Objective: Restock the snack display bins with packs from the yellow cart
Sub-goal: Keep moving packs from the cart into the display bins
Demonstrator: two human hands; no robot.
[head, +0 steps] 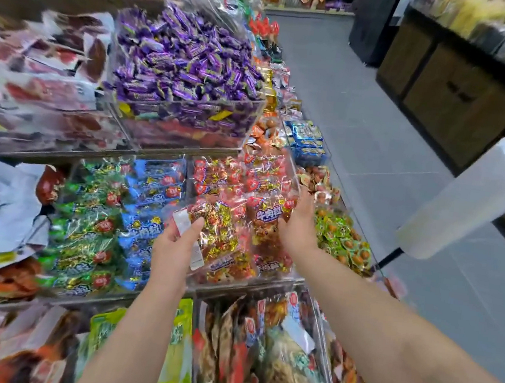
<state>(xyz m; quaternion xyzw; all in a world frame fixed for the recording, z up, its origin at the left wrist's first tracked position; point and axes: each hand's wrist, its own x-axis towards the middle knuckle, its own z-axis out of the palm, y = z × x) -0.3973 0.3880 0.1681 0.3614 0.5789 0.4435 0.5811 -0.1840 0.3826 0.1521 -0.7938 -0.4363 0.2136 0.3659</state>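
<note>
Both my hands on a clear plastic bag of red-and-gold wrapped snack packs (224, 235), over the clear acrylic display bin (244, 283).

My left hand (175, 251) grips the bag's near-left edge, thumb pressed just beside its white label and fingers curled beneath. My right hand (299, 225) lies against the bag's right side, fingers reaching up along it; I cannot tell whether they close on it. The bag rests between my palms on like packs filling the bin. Blue-wrapped packs (153, 192) and green-wrapped packs (82, 235) lie left. Purple-wrapped candies (183, 67) are heaped above. A white paper roll (477, 198) juts in at right.
</note>
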